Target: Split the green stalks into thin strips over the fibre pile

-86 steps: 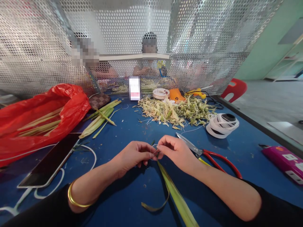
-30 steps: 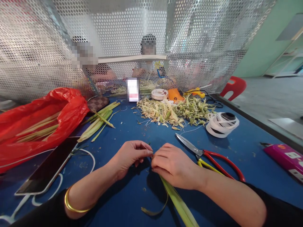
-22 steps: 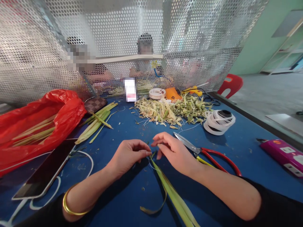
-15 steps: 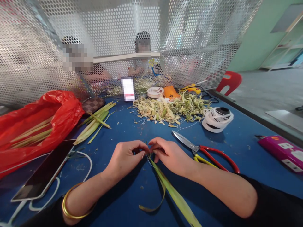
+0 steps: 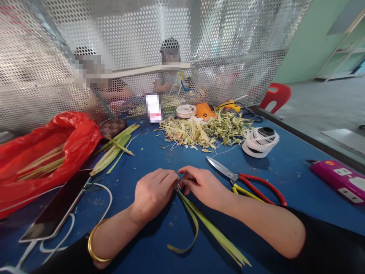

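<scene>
In the middle of the blue table, my left hand (image 5: 156, 194) and my right hand (image 5: 201, 186) meet at the narrow end of a strip of green corn husk (image 5: 212, 226). My left hand is turned back up, its fingers closed at that end and largely hidden. Thumb and index finger of my right hand pinch there from the other side. A bit of pale thread seems to loop around the tied-looking tip. The husk's split wide end points toward me, and a thinner curled strip (image 5: 196, 224) hangs beside it. Right of my hands lie open-bladed scissors (image 5: 236, 178) with red and yellow handles.
A pile of husk scraps (image 5: 196, 131) lies at the back, with a white thread spool (image 5: 261, 141) to its right. Husk leaves (image 5: 114, 152), a red plastic bag (image 5: 76, 133) and a cabled tablet (image 5: 57, 209) are at left. A purple packet (image 5: 339, 179) sits far right. Perforated mesh (image 5: 128, 38) stands behind.
My left hand has rolled over so its back faces up, its pinching fingertips now hidden. The husk's wide end has shifted slightly and shows its split tip. My right hand stays nearly in place.
</scene>
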Demonstrator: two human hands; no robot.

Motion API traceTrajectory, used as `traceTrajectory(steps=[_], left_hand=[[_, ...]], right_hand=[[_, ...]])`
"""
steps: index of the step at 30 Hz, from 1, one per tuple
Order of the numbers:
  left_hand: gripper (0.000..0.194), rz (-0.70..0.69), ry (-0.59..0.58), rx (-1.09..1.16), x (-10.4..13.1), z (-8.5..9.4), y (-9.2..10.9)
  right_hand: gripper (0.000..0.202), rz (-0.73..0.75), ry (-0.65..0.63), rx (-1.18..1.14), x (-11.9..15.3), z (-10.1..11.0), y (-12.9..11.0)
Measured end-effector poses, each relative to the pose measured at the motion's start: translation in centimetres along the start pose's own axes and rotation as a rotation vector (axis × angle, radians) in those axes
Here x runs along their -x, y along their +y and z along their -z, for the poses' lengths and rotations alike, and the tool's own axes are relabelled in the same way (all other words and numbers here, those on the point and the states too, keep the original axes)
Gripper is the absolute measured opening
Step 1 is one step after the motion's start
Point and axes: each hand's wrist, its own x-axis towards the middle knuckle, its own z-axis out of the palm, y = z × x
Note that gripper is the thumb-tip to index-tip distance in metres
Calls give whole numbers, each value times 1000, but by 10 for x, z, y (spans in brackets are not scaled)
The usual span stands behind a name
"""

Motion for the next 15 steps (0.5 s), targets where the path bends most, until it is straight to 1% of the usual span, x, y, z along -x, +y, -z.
traceTrajectory(steps=[3,5,8,11,15], left_hand=[[16,0,56,11,-1,0,2],[15,-3,72,14,-1,-1,2],[15,-18,75,14,0,-1,2],[13,-9,77,41,2,0,3],[15,28,67,77,1,1,3]], right_hand=[[24,-28,-16,-104,-3,0,1],[20,-27,-25,-158,-5,0,3],[13,-6,27,-165,-7,1,6],[7,-24,86,-166,-8,1,8],[9,-79,96,-226,-8,3,6]])
